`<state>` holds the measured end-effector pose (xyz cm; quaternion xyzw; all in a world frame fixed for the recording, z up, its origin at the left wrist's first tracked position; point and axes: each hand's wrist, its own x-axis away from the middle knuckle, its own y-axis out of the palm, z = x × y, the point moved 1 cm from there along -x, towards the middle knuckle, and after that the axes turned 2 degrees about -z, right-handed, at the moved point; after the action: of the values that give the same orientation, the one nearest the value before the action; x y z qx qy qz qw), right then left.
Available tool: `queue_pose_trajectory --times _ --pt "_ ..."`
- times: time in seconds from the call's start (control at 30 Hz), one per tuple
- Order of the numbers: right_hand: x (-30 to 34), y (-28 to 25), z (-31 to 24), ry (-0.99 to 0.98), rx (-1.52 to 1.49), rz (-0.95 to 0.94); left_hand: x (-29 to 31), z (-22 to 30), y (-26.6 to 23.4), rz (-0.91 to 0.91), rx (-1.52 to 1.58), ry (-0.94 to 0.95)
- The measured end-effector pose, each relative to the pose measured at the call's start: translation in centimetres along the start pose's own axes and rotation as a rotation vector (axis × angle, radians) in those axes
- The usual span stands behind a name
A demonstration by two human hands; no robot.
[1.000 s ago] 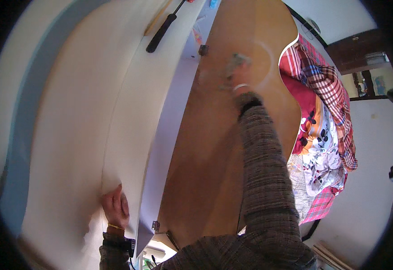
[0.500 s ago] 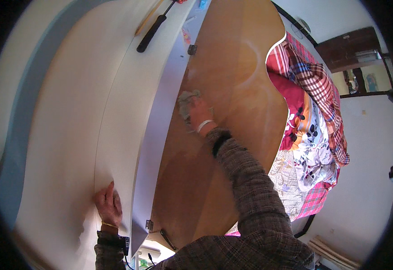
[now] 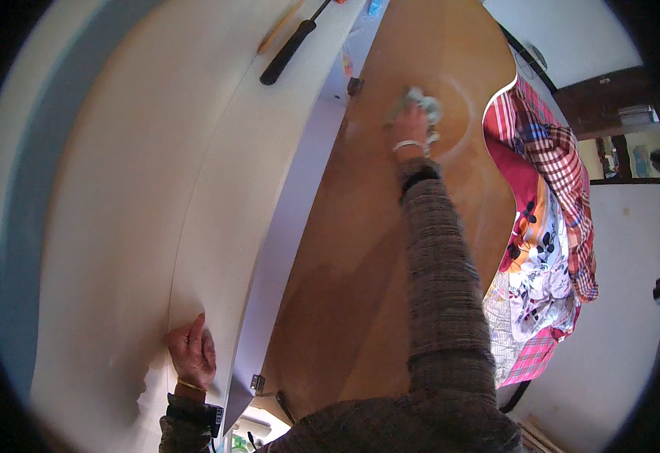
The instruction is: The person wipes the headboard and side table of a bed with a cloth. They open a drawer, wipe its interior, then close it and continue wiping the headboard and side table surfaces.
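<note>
My right hand [image 3: 411,127] is clamped on the cloth [image 3: 429,104], toward the far end of the brown board [image 3: 353,249], between its straight and wavy edges. My left hand [image 3: 192,355] is at the white panel [image 3: 130,204], near its right edge; whether fully closed, I can't tell.

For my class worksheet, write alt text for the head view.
A person's right hand holds a crumpled cloth on a brown panel; the left hand rests on a white surface. A black-handled tool lies farther up.

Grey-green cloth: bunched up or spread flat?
Bunched up: the grey-green cloth shows as a crumpled wad at the right hand.
</note>
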<state>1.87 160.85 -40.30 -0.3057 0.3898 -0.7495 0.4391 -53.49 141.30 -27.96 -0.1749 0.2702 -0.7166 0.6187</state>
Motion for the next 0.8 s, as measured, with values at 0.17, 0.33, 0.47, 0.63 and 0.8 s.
queue_pose_trajectory --times 0.17,0.33,0.47,0.63,0.8 --pt "4.2 -0.2 -11.2 -0.388 -0.463 0.145 0.1 1.0 0.1 0.059 0.768 -0.894" --pt "10.6 0.5 -12.1 -0.579 -0.462 0.063 -0.4 1.8 -0.3 -0.077 0.509 -0.693" --pt "7.7 -1.4 -1.0 -0.367 -0.109 0.151 0.5 -0.3 0.0 -0.045 0.23 -0.485" --pt "8.5 -5.0 12.2 0.052 -0.239 0.144 1.5 -1.1 -1.3 -0.24 -0.479 0.237" --pt "15.0 -6.4 14.8 0.008 -0.134 0.025 1.4 -0.4 -1.7 -0.219 -0.574 0.335"
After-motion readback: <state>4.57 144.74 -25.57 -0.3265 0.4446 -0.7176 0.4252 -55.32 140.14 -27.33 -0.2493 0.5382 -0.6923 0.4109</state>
